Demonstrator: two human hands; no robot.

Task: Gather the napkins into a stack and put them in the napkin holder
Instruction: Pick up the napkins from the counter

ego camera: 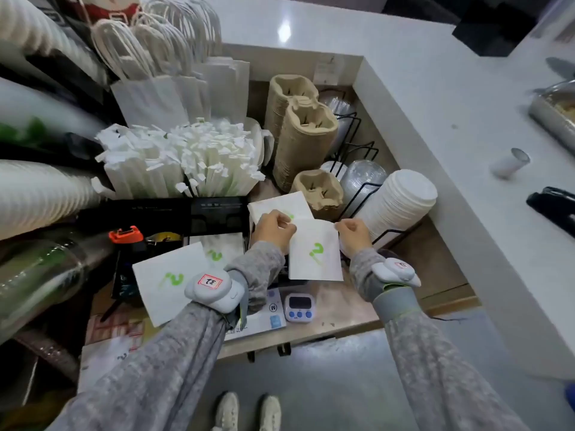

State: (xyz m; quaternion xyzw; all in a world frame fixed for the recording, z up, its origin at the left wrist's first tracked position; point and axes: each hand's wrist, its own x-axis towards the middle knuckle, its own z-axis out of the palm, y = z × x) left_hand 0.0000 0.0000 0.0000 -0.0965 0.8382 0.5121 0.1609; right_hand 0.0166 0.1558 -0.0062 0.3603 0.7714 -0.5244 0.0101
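black napkin holder (napkins inside)

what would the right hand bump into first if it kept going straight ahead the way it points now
Most likely the black wire rack holding the stack of white lids. The right hand, pinching the napkin, points up and away toward them. Depth is hard to judge, so it could pass above the rack.

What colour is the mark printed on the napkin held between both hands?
Green, on the white napkin pinched by the left hand and right hand; head view.
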